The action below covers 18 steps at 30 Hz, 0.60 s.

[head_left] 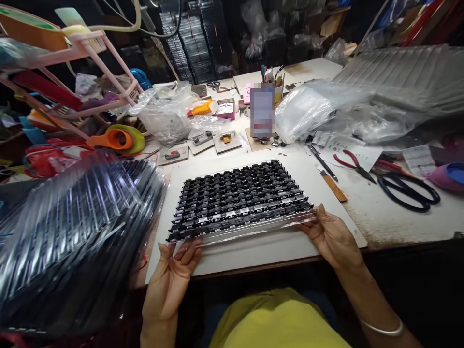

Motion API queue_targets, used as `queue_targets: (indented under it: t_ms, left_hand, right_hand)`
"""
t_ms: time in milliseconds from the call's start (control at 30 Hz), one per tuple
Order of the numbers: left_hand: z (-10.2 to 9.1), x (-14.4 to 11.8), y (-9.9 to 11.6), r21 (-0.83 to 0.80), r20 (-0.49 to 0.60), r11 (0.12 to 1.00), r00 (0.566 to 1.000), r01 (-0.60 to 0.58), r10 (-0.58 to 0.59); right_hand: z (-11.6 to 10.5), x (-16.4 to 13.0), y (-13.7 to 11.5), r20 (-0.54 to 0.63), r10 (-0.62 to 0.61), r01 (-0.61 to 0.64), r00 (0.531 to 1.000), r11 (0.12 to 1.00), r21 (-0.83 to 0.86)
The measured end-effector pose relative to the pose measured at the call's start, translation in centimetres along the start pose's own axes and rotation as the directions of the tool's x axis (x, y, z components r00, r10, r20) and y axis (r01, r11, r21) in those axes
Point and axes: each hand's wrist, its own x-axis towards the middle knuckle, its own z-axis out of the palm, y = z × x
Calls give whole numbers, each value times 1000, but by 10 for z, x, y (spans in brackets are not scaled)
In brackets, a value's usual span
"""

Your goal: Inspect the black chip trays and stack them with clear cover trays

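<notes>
A clear plastic tray (253, 223) filled with rows of small black parts (235, 195) is held over a white board (224, 261) on the table. My left hand (174, 270) grips its near left corner, the thumb at the edge and the fingers showing beneath the clear plastic. At the near right corner, my right hand (329, 234) pinches the edge, thumb on top and fingers below. The tray's near edge appears slightly raised. Whether its far edge touches the board I cannot tell.
Stacked clear trays (79, 232) crowd the left. To the right lie black-handled scissors (409, 191), red-handled pliers (355, 164), a pen (322, 162) and a brown-handled blade (333, 186). Behind are a phone (263, 113), plastic bags (322, 106), a tape dispenser (118, 139) and a pink rack (108, 63).
</notes>
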Motion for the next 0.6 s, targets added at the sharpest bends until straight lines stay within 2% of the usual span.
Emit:
queue_targets:
  t_ms: [100,233,400,600]
  left_hand:
    - [-8,3,1,14,90,1000,996,-8,7]
    - [-14,6,3,27,214,1000,977,12,-18]
    - [-10,6,3,43,119,999,993,-1,-4]
    - [-13,8,2,46,190,999,982,-10,1]
  right_hand:
    - [5,-3,3,-49,-66,64,997,998,-25]
    - [8,-6,4,-43,-95,92,995,993,-68]
    - [8,-6,3,-37,-103,100,994,992,-75]
    - [9,-8,1,-19,-108,106,994,989,-101]
